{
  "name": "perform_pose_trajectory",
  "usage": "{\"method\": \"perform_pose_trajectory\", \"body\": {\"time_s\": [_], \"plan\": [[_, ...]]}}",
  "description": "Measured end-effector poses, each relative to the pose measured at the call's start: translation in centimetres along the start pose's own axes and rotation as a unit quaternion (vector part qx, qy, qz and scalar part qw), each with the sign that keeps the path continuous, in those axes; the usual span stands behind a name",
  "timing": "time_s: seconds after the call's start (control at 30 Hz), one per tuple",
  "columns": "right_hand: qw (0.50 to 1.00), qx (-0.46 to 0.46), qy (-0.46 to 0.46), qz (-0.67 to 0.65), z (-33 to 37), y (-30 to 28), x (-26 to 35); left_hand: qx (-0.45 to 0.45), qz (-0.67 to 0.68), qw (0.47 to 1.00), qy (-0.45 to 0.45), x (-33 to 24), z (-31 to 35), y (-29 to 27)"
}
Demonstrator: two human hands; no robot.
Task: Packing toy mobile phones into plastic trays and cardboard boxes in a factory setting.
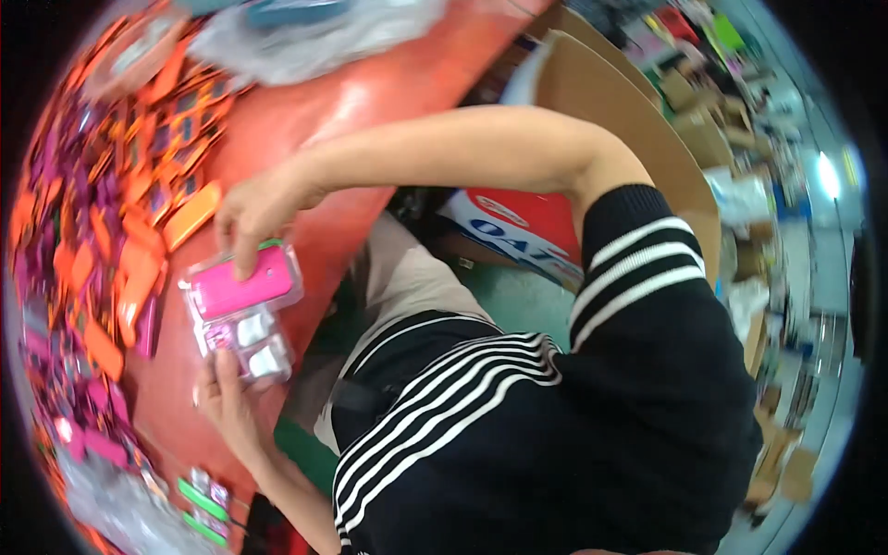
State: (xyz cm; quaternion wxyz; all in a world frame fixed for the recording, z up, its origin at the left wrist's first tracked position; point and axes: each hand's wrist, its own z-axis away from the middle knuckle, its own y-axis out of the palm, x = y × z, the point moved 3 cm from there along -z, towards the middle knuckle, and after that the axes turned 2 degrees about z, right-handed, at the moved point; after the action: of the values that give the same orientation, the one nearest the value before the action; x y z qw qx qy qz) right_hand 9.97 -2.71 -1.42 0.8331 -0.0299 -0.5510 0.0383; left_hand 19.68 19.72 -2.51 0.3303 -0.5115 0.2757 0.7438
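A clear plastic blister tray (285, 359) lies at the near edge of the red table, tilted in the picture. In its upper part is a flat pink case (239, 286) with a bit of green at its end; white pieces (256, 328) sit in the lower part. My left hand (225, 400) pinches the tray's lower edge, thumb on top. My right hand (264, 211) reaches across from above, fingers closed at the pink case and one fingertip pressed on it. The undersides of both grips are hidden.
Many orange and purple flat pieces (129, 250) are heaped along the left; an orange one (192, 215) lies beside my right hand. Clear plastic bags (314, 37) rest at the far side. Green-edged packs (203, 504) lie bottom left. A large open cardboard box (601, 83) stands right of the table (342, 111).
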Motion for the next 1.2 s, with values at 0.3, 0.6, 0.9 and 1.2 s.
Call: {"method": "perform_pose_trajectory", "body": {"time_s": [0.3,0.6,0.9,1.2], "plan": [[0.907,-0.409,-0.01,-0.097,28.5,-4.4,-0.9,0.278,-0.028,0.949,0.146,-3.9,-2.9,15.9],[0.724,-0.559,0.157,-0.373,52.5,-0.3,-25.4,0.312,-0.531,0.661,0.429,2.4,-3.4,18.6],[0.561,-0.602,0.294,-0.485,53.5,6.8,-46.7,0.291,-0.587,0.601,0.457,3.6,-3.4,19.5],[0.524,-0.639,0.415,-0.38,50.7,5.6,-50.0,0.291,-0.592,0.599,0.455,3.7,-3.2,20.5]]}}
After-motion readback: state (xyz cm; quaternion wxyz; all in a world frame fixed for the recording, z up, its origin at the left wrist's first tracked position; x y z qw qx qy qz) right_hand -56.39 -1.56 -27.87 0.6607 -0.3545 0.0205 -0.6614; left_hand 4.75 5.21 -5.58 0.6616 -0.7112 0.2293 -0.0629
